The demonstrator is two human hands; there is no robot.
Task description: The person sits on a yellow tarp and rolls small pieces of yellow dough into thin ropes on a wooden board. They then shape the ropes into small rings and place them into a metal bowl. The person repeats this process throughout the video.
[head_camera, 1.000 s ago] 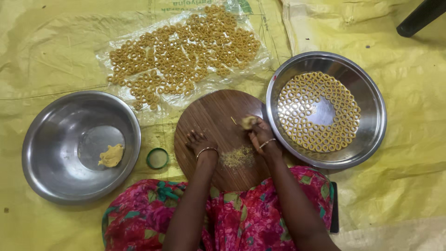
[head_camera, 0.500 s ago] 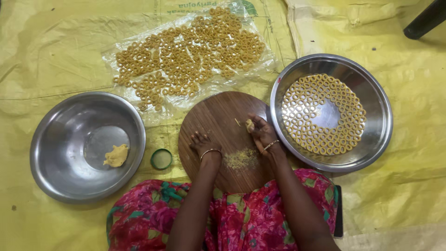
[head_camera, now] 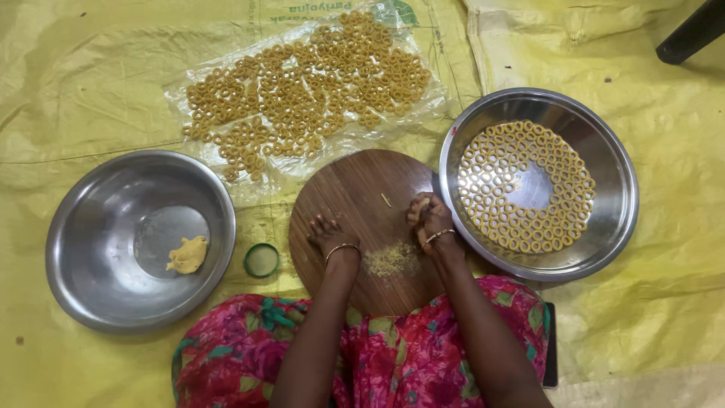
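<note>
**Two hands at a round wooden board, dough rings on either side**

Two hands work on the round wooden board in front of the seated person. The right hand is curled at the board's right edge, fingers pinched together around a small piece of dough; how tightly it grips cannot be told. The left hand lies flat, fingers spread, palm down on the board and holding nothing. Between the wrists, on the near part of the board, sits a small heap of yellow crumbs, and a thin scrap of dough lies farther up.

Just right of the board, a steel plate carries dough rings laid in neat circles. On the far side, a clear plastic sheet holds many more rings, scattered loosely. A small green lid rests just left of the board. Farther left, a steel bowl contains one lump of yellow dough. Everything lies on yellow sheeting.
</note>
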